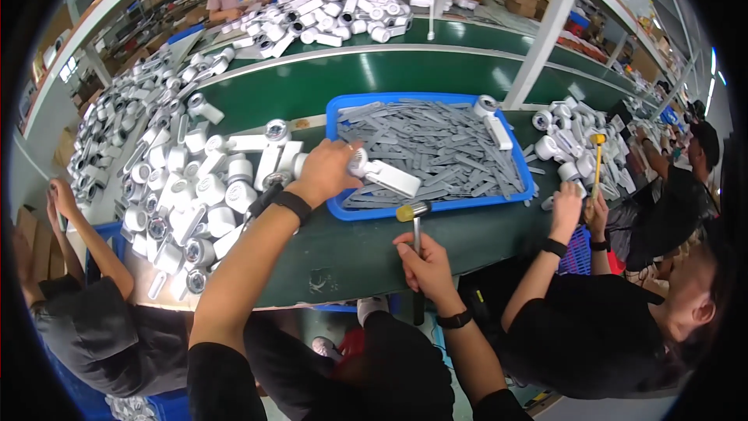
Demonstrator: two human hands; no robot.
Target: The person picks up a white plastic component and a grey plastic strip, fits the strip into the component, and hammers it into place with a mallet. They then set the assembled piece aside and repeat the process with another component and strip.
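Directions: clock centred on the tray, 12 at its far side.

Markings: round ends of the pile, 9 o'clock, carry fine detail, too small to read. Pale mark on the green bench, between 7 and 8 o'clock; its nature cannot be told.

Left hand: at 9 o'clock, over the tray's rim. Forearm rises from the lower edge, slanting up and toward 1 o'clock; back of the hand uppermost, dark band at the wrist. Thumb and fingers bent, pinching the round end of a white unit.

Unit: at 8 o'clock within the tray's outline, over the strips; long flat body pointing toward 4 o'clock. Whether it touches the strips cannot be told.

Right hand: at 6 o'clock, above the bench's near edge. Forearm slants up toward 11 o'clock, second band at the wrist. Fingers curled round the handle of a mallet, thumb along it.

Mallet: one, yellowish head uppermost, just beside the tray's near rim; metal shaft, dark grip below the hand.

Tray: blue, heaped with grey strips; a second unit, white, at 2 o'clock.

Co-worker: between 4 and 5 o'clock, black top, with a yellow-headed mallet.
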